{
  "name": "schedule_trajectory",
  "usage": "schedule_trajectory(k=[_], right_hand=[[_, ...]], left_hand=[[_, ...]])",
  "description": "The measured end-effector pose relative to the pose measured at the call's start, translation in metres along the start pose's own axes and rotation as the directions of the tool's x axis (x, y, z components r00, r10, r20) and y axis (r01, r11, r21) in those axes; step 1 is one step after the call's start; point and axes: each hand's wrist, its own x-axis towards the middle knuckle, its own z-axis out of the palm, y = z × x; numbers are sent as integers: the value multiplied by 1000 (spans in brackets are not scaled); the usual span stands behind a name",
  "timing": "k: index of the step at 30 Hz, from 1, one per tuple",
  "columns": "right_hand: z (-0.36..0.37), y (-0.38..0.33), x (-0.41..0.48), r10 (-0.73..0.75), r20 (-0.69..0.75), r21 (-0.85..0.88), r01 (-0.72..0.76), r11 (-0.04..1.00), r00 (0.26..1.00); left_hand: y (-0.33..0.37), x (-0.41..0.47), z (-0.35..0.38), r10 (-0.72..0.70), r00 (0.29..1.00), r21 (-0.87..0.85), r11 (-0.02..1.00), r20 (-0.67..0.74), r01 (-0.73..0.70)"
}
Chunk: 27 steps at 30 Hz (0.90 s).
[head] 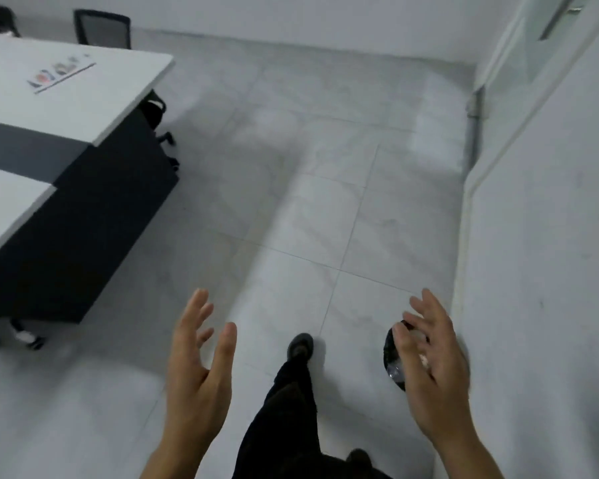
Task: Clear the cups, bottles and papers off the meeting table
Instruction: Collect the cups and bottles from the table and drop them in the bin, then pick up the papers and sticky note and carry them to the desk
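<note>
- Standing on pale floor tiles [325, 188], a person holds the left hand [198, 371] and right hand [429, 368] out, each grip apart and empty.
- The white counter [94, 108] sits far left, its corner edge well clear of both hands.
- A printed paper [61, 72] lies on the counter top.
- A black-lined bin [393, 357] stands beside the right wall [540, 236], partly hidden by the right hand.
- Wide bare floor lies open ahead.

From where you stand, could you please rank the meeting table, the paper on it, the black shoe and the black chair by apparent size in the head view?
1. meeting table
2. black chair
3. paper, similar to the chair, unsure
4. black shoe, nearer the camera
</note>
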Motion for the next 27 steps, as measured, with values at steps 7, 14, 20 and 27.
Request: schedule_trajectory(k=[7,14,20,27], right_hand=[[84,-34,-53,-82,343,13,83,996,936],[234,-97,-126,-199,666,20,250,968,719],[408,-123,-211,-205,832,20,341,940,516],[563,-181,-288,-242,898,84,397,914,367]], left_hand=[[-32,-96,-128,-123,937,52,988,-328,147],[-89,-162,-269,-272,733,-135,961,-624,242],[-163,-193,-419,-362,507,-270,930,-782,249],[-212,-186,-571,-341,405,-241,930,-849,278]])
